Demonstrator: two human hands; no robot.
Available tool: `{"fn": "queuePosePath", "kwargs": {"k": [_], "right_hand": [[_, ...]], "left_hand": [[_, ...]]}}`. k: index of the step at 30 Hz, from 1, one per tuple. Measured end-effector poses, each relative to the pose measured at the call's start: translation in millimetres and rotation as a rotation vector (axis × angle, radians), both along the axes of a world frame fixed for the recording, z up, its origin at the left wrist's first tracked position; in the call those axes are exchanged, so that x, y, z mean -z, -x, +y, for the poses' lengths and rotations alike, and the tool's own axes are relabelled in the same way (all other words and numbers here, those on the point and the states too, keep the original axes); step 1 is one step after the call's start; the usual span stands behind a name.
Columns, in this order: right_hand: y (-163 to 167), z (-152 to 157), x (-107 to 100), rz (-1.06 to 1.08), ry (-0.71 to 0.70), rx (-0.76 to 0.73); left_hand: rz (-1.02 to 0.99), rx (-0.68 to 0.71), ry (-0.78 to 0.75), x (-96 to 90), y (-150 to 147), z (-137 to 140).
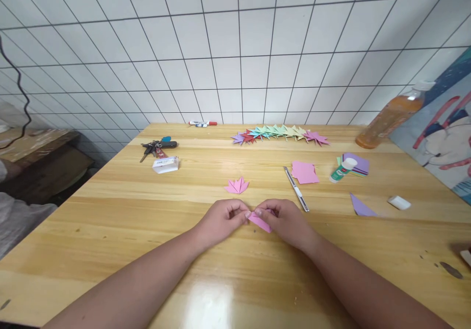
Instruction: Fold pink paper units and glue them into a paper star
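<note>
Between my two hands is a small folded piece of pink paper [260, 222]. My left hand [225, 221] pinches its left corner between thumb and forefinger. Thumb and fingers of my right hand [289, 221] are closed on the paper's right side and hide part of it. Just beyond the hands lies a pink folded-paper fan shape [237, 186] with several points. A utility knife [296, 189] rests to the right of it, beside a stack of pink paper squares [305, 172].
Along the back runs a row of coloured folded-paper pieces [277, 132]. A glue stick [343, 169], purple paper squares [356, 163], a purple triangle [361, 206], a white cap [399, 202] and a bottle [392, 115] are right. Keys [156, 146], a small box [165, 164] and a marker [203, 123] are left.
</note>
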State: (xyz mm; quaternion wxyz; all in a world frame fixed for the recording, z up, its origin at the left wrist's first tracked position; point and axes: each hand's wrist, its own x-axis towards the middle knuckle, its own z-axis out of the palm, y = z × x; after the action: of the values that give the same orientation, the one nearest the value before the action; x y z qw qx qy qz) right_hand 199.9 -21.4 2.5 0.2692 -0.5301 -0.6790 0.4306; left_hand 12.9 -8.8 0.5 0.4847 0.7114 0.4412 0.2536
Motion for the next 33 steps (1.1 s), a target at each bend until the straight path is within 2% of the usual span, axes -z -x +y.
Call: {"fn": "queuePosePath", "kwargs": {"k": [8,22,28,31,33], "right_hand": [[-1.3,2.1,-0.8,0.017,0.022,0.012],[0.5,-1.3,3.5,-0.045,-0.137,0.043],[-11.1,1.1,4.1,-0.083,-0.079,0.076],[-12.3,1.1,2.2,-0.061,-0.076,0.063],[-9.9,0.5,-0.7,-0.002,-0.072,0.102]], "left_hand": [[0.017,-0.009,0.014,2.9,1.8,-1.1],[0.125,0.004,-0.062,4.5,1.2,-4.0],[0.212,-0.024,-0.127,0.8,6.9,-3.4],[0.182,-0.039,-0.098,-0.3,7.3,-2.0],[0.088,-0.08,-0.05,-1.2,6.0,-0.7]]}}
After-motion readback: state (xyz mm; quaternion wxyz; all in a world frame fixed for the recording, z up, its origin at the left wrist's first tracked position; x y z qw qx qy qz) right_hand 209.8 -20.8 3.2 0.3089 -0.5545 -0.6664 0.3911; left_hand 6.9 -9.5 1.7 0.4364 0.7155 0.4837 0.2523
